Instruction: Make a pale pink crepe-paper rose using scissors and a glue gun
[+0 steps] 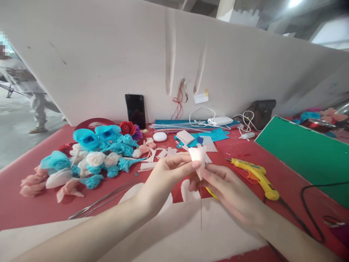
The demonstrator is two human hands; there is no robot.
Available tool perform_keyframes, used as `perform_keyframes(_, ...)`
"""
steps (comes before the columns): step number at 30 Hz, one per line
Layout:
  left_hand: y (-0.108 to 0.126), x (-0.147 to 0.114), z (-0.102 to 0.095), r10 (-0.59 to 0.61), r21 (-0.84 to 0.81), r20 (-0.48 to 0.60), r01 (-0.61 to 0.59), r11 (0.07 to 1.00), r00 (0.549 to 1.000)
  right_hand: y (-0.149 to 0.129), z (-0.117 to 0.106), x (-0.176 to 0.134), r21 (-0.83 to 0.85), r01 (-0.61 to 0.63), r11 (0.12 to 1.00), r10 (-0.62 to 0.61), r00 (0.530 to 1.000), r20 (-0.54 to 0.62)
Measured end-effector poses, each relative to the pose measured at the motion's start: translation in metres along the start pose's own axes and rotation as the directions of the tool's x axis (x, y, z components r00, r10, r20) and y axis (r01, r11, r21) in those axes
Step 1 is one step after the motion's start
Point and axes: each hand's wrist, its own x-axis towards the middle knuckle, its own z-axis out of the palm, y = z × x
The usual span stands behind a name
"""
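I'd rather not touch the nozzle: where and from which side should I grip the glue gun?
Likely the handle of the glue gun, from the right: it lies on its side, nozzle pointing left, handle slanting right toward the wearer, trigger on the left, where fingers could curl.

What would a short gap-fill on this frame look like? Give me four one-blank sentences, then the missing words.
The left hand and right hand hold pale paper; a thin wire points ____ from it.
The glue gun is mostly ____ in colour.
The phone stands to the ____ of the red string.
The table under the paper flowers is coloured ____.
Missing words: downward; yellow; left; red.
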Motion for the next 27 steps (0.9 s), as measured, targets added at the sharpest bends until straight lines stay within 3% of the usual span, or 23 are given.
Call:
perform_keyframes(9, -0.0081, 0.0012, -0.0004, -0.064, -0.093, 0.024, 0.066, 0.993, 0.998, 0.0015, 0.001, -0.0018, 0.195, -0.051, 0.979, 0.031, 0.994, 0.104)
perform_keyframes(17, -0.0094, 0.0039, -0.0065, -0.019, -0.116, -0.074, 0.011, 0.993, 0.997, 0.0012, 0.0034, -0.0014, 0.034, -0.106, 0.994, 0.104, 0.994, 0.044)
perform_keyframes(21, -0.0075, 0.005, -0.0076, 0.01, -0.094, -0.136, -0.023, 0.995, 0.991, 0.0021, 0.0036, -0.0024, 0.035, -0.093, 0.995, 0.092, 0.995, 0.032)
perform_keyframes(27, -0.0102, 0.0015, -0.0004, -0.004, -0.053, -0.006, 0.004, 0.999, 1.0, 0.0023, 0.0044, -0.0013, 0.085, -0.036, 0.996, 0.032, 0.998, 0.05)
